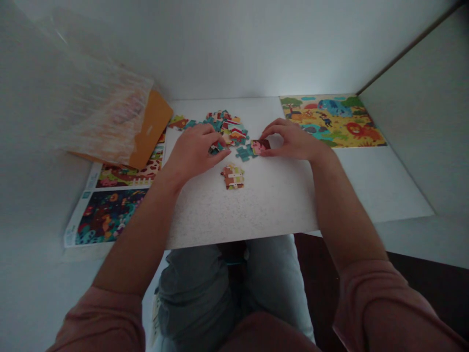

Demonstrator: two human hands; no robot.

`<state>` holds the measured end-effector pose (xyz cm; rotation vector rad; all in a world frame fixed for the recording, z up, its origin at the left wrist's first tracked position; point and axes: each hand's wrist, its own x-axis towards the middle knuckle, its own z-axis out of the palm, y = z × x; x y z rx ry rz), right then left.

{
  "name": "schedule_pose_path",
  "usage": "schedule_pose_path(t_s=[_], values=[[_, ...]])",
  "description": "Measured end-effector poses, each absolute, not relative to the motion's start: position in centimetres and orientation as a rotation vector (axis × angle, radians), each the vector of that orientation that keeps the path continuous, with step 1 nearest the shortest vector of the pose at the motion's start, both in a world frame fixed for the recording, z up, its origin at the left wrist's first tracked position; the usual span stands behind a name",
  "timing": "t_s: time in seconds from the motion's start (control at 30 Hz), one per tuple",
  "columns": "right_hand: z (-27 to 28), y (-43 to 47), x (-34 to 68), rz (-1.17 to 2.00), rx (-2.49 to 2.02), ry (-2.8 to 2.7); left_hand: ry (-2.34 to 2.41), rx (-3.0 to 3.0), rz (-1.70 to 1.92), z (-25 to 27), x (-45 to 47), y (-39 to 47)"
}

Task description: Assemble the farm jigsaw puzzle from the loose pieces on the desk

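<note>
Between the thumb and fingers of my right hand [287, 139] is a jigsaw puzzle piece [259, 146] with a pink face-like print, held at the table surface. A teal puzzle piece [245, 152] lies right against its left side. My left hand [200, 149] rests at the near left of a heap of puzzle pieces [230, 128], thumb and forefinger a little apart. A dark teal piece [215, 148] shows between those fingers; whether they grip it is unclear. Closer to me lies a brown and green portion with a white fence print [233, 176].
At the back right lies a picture of safari animals [331, 120]. Picture sheets [110, 215] stick out on the left, below an orange board [152, 127] and a clear plastic bag [110, 107]. White walls bound the back and right of the white table [242, 215].
</note>
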<state>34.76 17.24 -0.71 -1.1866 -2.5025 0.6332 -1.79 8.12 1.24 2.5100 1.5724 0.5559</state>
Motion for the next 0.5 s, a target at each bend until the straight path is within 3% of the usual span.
schedule_pose_path(t_s=[0.27, 0.5], values=[[0.5, 16.5, 34.0, 0.638, -1.169, -2.508, 1.686, 2.45, 0.549, 1.7, -2.1, 8.1], [1.2, 14.2, 30.9, 0.784, -0.794, -2.537, 1.731, 2.398, 0.571, 2.2, -1.9, 8.0]])
